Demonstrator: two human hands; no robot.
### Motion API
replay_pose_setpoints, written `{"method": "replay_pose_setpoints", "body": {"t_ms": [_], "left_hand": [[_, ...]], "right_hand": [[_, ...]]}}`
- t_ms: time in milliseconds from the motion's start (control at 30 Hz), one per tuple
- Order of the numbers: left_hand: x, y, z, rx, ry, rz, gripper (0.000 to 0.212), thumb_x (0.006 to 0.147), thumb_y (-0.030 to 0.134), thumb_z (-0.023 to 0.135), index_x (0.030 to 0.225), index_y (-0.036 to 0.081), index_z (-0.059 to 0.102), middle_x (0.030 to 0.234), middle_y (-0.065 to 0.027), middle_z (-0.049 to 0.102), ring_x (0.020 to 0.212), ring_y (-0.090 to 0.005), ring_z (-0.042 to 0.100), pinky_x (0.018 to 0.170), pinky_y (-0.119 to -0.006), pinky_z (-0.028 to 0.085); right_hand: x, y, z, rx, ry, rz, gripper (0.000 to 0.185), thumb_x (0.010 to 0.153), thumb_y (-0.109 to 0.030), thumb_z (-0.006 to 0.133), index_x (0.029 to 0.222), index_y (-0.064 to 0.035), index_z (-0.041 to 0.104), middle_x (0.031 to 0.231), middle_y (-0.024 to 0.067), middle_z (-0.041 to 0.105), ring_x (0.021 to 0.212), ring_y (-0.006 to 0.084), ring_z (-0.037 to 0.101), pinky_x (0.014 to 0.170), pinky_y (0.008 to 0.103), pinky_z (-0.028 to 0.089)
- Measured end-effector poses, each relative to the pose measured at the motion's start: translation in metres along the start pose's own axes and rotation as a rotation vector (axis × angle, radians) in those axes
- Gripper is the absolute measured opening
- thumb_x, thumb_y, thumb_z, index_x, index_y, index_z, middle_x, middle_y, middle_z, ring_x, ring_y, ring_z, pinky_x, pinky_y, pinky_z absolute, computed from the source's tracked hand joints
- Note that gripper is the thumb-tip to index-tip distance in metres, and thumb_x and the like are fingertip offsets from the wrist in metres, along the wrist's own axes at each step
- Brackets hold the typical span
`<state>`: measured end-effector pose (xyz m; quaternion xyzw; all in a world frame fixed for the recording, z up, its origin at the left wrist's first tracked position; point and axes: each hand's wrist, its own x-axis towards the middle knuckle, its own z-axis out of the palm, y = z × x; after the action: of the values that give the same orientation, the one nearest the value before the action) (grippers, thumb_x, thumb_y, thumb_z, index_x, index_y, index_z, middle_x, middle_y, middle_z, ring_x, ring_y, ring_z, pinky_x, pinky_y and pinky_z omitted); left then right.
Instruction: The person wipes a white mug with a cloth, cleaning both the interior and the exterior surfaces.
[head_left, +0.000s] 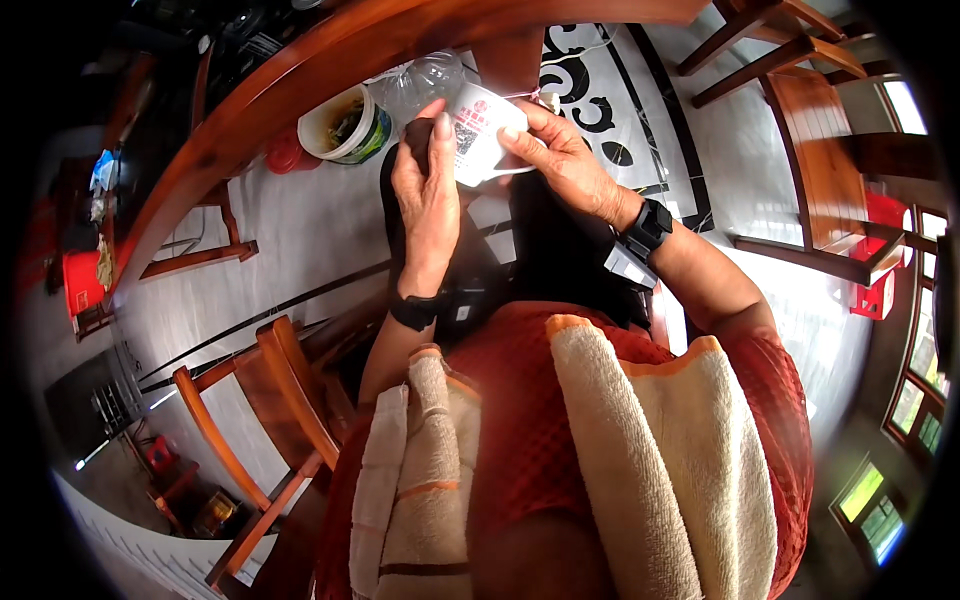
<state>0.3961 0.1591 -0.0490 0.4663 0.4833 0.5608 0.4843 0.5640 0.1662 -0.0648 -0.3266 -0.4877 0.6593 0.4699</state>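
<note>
A white piece of paper or card (480, 127), printed with red writing and a black code, is between my hands above my lap. My right hand (566, 154) grips its right side between thumb and fingers. My left hand (431, 180) is upright at its left edge, with a dark rounded thing (418, 142) between thumb and fingers. What the dark thing is, I cannot tell. A beige towel (645, 450) hangs down over my red top. Black bands are on both wrists.
A plastic bucket (367, 135) with brown contents stands beneath the curved edge of a wooden table (300, 67). Beside it are a clear plastic bag (427, 79) and a red container (286, 152). Wooden chairs stand at lower left (289, 397) and right (817, 157).
</note>
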Motion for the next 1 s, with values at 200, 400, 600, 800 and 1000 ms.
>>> {"method": "replay_pose_setpoints", "body": {"t_ms": [200, 400, 600, 800, 1000], "left_hand": [[-0.006, 0.002, 0.002, 0.576, -0.023, 0.424, 0.035, 0.098, 0.023, 0.062, 0.127, 0.002, 0.060, 0.110, -0.0156, 0.069, 0.099, -0.0265, 0.068, 0.086, -0.037, 0.053], [-0.002, 0.004, 0.003, -0.121, -0.179, -0.058, 0.063, 0.109, 0.047, 0.030, 0.153, 0.002, 0.035, 0.127, -0.0049, 0.052, 0.119, -0.0161, 0.050, 0.106, -0.032, 0.038], [-0.006, 0.027, -0.010, -0.019, -0.045, 0.258, 0.045, 0.090, 0.004, 0.073, 0.130, 0.001, 0.052, 0.123, -0.0094, 0.055, 0.105, -0.0150, 0.058, 0.093, -0.029, 0.049], [-0.010, 0.027, 0.017, 0.653, -0.118, 0.709, 0.024, 0.078, 0.006, 0.080, 0.101, 0.008, 0.073, 0.099, -0.0084, 0.060, 0.082, -0.0248, 0.066, 0.068, -0.034, 0.055], [-0.009, 0.016, -0.009, 0.772, -0.076, 0.620, 0.019, 0.084, 0.003, 0.076, 0.102, 0.006, 0.073, 0.100, -0.0094, 0.060, 0.085, -0.0245, 0.065, 0.070, -0.034, 0.054]], "right_hand": [[-0.005, -0.003, 0.007, 0.002, 0.130, 0.190, 0.047, 0.095, -0.044, 0.067, 0.111, 0.0007, 0.068, 0.094, 0.0058, 0.071, 0.082, 0.0118, 0.066, 0.071, 0.0282, 0.058], [-0.001, -0.019, 0.002, 0.583, 0.309, 0.411, 0.046, 0.096, -0.055, 0.059, 0.114, -0.0126, 0.060, 0.094, 0.0010, 0.066, 0.074, 0.0155, 0.062, 0.057, 0.0304, 0.054], [-0.001, -0.011, -0.004, 0.570, 0.268, 0.434, 0.051, 0.095, -0.059, 0.057, 0.119, -0.0139, 0.059, 0.099, 0.0015, 0.066, 0.077, 0.0128, 0.063, 0.056, 0.0284, 0.058], [-0.004, -0.010, 0.003, 0.583, 0.279, 0.420, 0.044, 0.100, -0.057, 0.050, 0.114, -0.0164, 0.060, 0.098, -0.0013, 0.067, 0.081, 0.0118, 0.062, 0.062, 0.0279, 0.052], [0.002, -0.010, -0.001, 0.427, 0.332, 0.335, 0.043, 0.098, -0.050, 0.059, 0.113, -0.0098, 0.062, 0.090, 0.0027, 0.068, 0.075, 0.0134, 0.064, 0.056, 0.0292, 0.052]]}}
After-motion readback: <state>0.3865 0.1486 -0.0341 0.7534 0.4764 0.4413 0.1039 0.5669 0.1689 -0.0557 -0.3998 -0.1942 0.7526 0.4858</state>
